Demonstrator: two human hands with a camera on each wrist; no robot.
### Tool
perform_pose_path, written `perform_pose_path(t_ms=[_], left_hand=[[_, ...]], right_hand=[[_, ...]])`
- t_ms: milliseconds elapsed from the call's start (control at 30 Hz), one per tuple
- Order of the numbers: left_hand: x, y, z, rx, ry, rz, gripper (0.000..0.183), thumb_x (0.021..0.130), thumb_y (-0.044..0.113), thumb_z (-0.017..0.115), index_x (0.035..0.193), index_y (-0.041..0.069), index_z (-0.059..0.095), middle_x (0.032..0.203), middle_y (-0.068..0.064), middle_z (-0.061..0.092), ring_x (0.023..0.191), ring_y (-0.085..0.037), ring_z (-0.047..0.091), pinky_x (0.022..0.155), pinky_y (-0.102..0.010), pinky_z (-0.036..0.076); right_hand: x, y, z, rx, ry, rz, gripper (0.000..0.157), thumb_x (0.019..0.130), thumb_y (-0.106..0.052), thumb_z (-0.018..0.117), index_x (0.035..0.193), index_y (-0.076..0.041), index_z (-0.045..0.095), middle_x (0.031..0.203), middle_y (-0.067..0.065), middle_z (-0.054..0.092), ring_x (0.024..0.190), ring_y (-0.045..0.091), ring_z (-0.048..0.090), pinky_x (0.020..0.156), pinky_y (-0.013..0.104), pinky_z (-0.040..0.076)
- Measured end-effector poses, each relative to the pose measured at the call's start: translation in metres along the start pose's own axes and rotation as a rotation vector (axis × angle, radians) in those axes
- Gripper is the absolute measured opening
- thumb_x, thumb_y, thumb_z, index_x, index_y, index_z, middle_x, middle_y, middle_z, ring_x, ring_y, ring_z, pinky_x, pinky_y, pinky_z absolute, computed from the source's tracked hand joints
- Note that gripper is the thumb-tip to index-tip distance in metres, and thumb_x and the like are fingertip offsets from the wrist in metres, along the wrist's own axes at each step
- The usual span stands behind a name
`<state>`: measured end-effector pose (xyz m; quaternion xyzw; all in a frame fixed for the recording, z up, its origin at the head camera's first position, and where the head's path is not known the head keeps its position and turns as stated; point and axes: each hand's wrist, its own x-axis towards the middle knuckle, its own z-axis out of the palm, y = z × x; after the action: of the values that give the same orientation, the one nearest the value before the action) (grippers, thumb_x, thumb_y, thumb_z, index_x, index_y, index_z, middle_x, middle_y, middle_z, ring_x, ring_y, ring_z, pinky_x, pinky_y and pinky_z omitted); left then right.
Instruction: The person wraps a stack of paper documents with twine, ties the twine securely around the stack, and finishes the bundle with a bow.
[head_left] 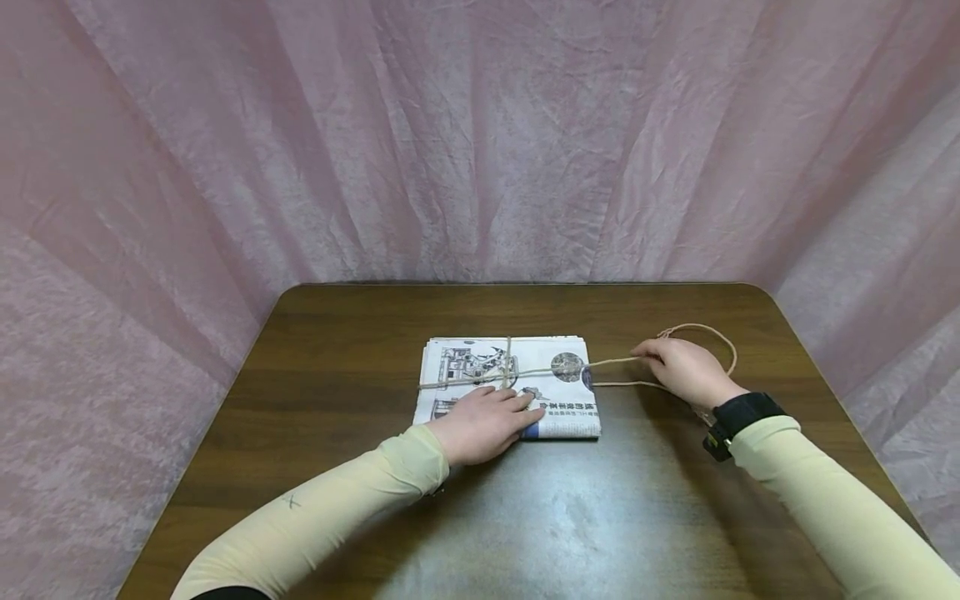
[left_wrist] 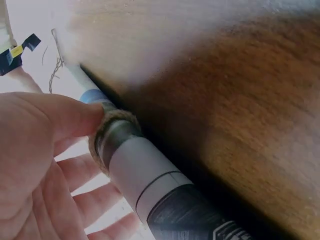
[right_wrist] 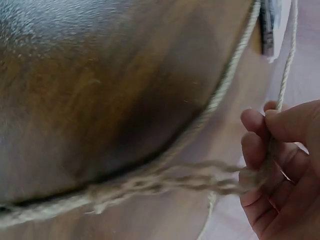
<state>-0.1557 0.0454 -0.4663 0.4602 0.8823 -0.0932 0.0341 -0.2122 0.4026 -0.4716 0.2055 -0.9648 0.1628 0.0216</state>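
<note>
Twine (head_left: 611, 362) crosses the folded newspaper bundle (head_left: 540, 354) both ways, the strands meeting near its middle, and the bundle lies flat on the bench (head_left: 337, 350), toward the far edge. The step in hand looks like drawing the lengthwise wrap snug. The left grip (head_left: 487, 421) is spread, its fingers over the bundle's near part and its thumb (left_wrist: 75, 115) against the near folded side, touching the twine there. The right grip (head_left: 690, 369) is pinched narrow on the twine, off the bundle's right end; a second strand (head_left: 626, 384) leaves that end toward the same grip, and a slack loop (head_left: 693, 324) curves out beyond it. Next, I judge, the pull wants to run low and level, with the bundle pressed so that it doesn't slide, and the slack gathered before any knot. Room for this looks ample: open wood lies to the left and in front of the bundle, and some more between the right grip and the bench's right edge. The far side is tighter, as pink curtain (head_left: 480, 167) hangs directly behind that edge.
</note>
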Motion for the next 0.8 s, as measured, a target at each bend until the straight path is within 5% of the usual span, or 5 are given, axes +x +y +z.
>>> perform_pose_path(t_ms=[133,567,800], left_hand=[[-0.002,-0.004,0.002,-0.024,-0.008,-0.021,0.050,0.104,0.033,0.050,0.153,0.029,0.040,0.154,-0.001,0.042,0.136,-0.024,0.043,0.108,-0.044,0.039],[-0.005,-0.013,0.004,-0.045,0.001,0.016,0.050,0.104,0.032,0.051,0.153,0.027,0.041,0.153,-0.004,0.042,0.136,-0.025,0.043,0.110,-0.049,0.035],[-0.003,-0.011,0.003,-0.121,0.028,0.031,0.054,0.102,0.034,0.055,0.152,0.021,0.042,0.153,-0.009,0.042,0.139,-0.028,0.039,0.114,-0.046,0.030]], right_hand=[[0.002,0.004,0.004,0.018,0.005,0.036,0.013,0.097,-0.008,0.059,0.109,-0.008,0.065,0.099,0.008,0.069,0.083,0.024,0.064,0.070,0.045,0.051],[-0.009,0.027,0.008,-0.026,0.022,0.038,0.024,0.093,0.003,0.055,0.108,-0.005,0.072,0.105,0.014,0.066,0.101,0.035,0.062,0.083,0.053,0.049],[-0.020,0.030,0.003,-0.018,0.040,0.041,0.032,0.090,-0.006,0.062,0.122,-0.006,0.068,0.115,0.016,0.064,0.110,0.039,0.054,0.091,0.058,0.043]])
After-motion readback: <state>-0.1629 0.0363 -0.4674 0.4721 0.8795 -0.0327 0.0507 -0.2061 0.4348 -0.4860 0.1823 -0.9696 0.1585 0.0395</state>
